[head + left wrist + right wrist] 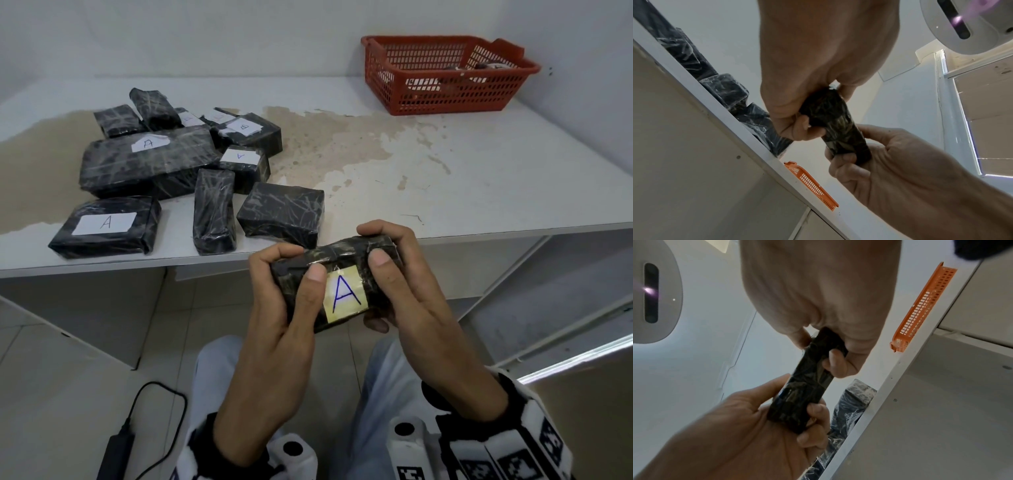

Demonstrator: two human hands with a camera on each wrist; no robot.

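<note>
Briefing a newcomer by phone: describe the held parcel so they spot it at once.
Find the white table with the red plastic basket. Before its near edge, the left hand and right hand grip a small black film-wrapped parcel. Only its label is yellowish, with a blue A.

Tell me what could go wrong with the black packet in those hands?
The left hand and right hand hold the packet out past the table edge, so a slip might drop it on the floor. The left thumb sits against the paper label and might rub or peel it.
</note>
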